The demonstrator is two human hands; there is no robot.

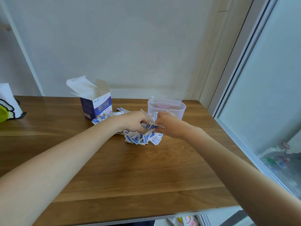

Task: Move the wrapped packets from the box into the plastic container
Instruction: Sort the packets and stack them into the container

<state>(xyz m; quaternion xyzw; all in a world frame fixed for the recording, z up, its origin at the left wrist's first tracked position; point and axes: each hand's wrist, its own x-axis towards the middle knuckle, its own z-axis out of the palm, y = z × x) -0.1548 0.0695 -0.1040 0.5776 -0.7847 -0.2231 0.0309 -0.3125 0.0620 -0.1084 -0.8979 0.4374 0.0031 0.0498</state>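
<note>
A heap of small white-and-blue wrapped packets (141, 138) lies on the wooden table (123, 173) in front of an open blue-and-white cardboard box (96, 105). A clear plastic container (166, 108) stands to the right of the box, with a few packets visible behind its wall. My left hand (132, 121) and my right hand (169, 126) meet over the heap, fingers curled around a bunch of packets (151, 126) held between them. The fingertips are hidden by the packets.
A white tissue or bag with a yellow-green object (8, 106) sits at the table's far left edge. The wall runs right behind the box and container. A glass sliding door (267, 95) borders the table's right side.
</note>
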